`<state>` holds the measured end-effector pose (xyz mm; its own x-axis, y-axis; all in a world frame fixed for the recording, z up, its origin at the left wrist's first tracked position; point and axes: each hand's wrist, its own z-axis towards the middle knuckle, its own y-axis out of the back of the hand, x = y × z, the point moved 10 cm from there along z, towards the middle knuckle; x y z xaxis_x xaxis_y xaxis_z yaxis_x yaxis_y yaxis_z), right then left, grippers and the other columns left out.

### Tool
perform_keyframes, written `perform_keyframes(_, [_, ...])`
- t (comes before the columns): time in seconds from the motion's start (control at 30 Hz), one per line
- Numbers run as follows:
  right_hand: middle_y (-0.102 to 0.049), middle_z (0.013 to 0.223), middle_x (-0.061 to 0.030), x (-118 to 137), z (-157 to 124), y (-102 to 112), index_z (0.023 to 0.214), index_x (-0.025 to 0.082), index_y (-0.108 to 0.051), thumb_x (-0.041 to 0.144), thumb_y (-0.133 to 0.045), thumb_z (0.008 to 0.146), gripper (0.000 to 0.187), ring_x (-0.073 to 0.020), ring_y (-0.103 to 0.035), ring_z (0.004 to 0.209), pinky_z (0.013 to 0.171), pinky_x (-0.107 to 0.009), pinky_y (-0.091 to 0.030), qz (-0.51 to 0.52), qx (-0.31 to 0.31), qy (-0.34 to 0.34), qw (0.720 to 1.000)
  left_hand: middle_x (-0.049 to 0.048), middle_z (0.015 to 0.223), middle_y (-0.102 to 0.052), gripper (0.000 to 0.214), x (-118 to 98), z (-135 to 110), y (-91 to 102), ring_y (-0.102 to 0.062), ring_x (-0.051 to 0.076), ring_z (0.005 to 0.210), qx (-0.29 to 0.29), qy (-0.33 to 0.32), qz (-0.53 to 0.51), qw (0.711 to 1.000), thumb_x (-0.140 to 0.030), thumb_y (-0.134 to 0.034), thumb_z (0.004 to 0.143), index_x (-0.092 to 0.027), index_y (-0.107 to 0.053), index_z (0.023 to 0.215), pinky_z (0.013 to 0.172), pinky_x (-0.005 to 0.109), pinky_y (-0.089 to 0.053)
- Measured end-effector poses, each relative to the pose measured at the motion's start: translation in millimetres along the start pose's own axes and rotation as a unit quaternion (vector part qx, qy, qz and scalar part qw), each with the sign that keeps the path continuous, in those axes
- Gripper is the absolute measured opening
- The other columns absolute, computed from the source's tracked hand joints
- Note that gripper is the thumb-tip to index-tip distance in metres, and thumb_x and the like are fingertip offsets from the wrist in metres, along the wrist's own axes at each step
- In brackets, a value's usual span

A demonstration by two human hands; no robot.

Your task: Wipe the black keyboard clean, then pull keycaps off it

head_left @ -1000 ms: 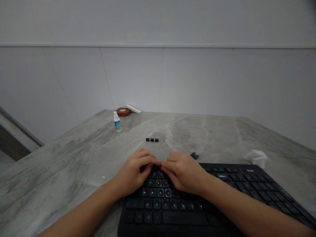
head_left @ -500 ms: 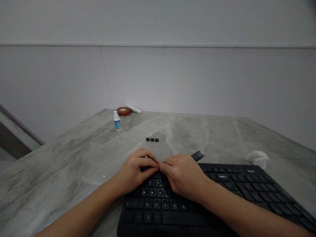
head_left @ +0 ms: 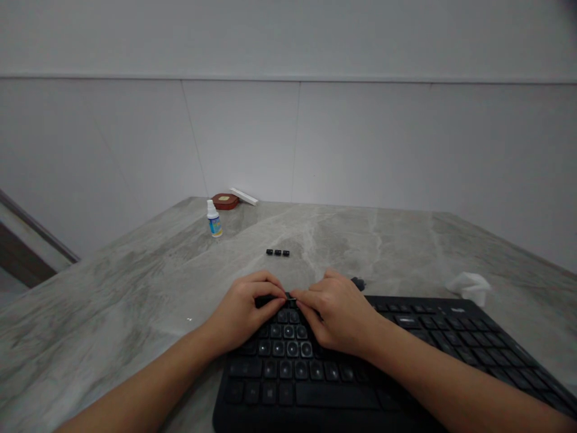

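A black keyboard (head_left: pixel 419 343) lies on the grey marble table (head_left: pixel 135 282) in front of me. Both hands rest over its upper left keys, fingertips meeting at one spot in the top rows. My left hand (head_left: pixel 246 313) is curled, thumb and fingers pinched together there; what it pinches is hidden. My right hand (head_left: pixel 338 316) is closed round a thin dark tool (head_left: pixel 358 281), whose end sticks out behind the knuckles. Three loose black keycaps (head_left: pixel 277 252) lie in a row on the table beyond the hands.
A small white bottle with a blue label (head_left: pixel 213 219) stands at the back left. Behind it lie a brown round case (head_left: pixel 225 201) and a white stick (head_left: pixel 244 196) by the wall. A crumpled white tissue (head_left: pixel 469 285) sits past the keyboard's right end.
The hands stayed pinched at the same keys. The right hand tilted, so the dark tool's end, clearly sticking out half a second ago, is now mostly hidden behind it.
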<state>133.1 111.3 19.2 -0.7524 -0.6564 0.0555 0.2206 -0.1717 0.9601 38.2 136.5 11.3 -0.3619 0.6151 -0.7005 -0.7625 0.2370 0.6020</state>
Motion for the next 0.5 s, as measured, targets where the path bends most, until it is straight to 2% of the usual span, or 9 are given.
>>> perform_keyframes(0.23, [-0.074,0.073,-0.0035,-5,0,-2,0.089,0.021,-0.073,0.017,-0.05,0.091,0.024,-0.0166,-0.063,0.061,0.067,-0.033,-0.034,0.049,-0.005,-0.019,0.999,0.0034,0.093,-0.069,0.015,-8,-1,-0.3,-0.065,0.017,0.088,0.007,-0.033,0.006,0.999,-0.015,-0.061,0.09,-0.021,-0.075,0.089,0.081,0.032,-0.052])
perform_keyframes(0.37, [-0.077,0.081,-0.0026,-13,1,-2,0.088,0.024,-0.075,0.019,-0.052,0.09,0.024,-0.0173,-0.066,0.065,0.069,-0.032,-0.038,0.08,-0.02,-0.056,0.995,0.0038,0.095,-0.068,0.018,-9,-1,-2.0,-0.064,0.018,0.09,0.016,-0.034,0.019,0.999,-0.014,-0.06,0.09,-0.021,-0.076,0.093,0.083,0.032,-0.052])
perform_keyframes(0.5, [-0.077,0.079,-0.0031,-16,1,0,0.088,0.024,-0.077,0.019,-0.054,0.089,0.024,-0.0165,-0.066,0.064,0.07,-0.031,-0.041,0.083,-0.036,-0.07,0.993,0.0037,0.098,-0.068,0.019,-9,0,-2.6,-0.064,0.018,0.091,0.017,-0.028,0.03,0.999,-0.014,-0.059,0.091,-0.022,-0.076,0.093,0.083,0.033,-0.052])
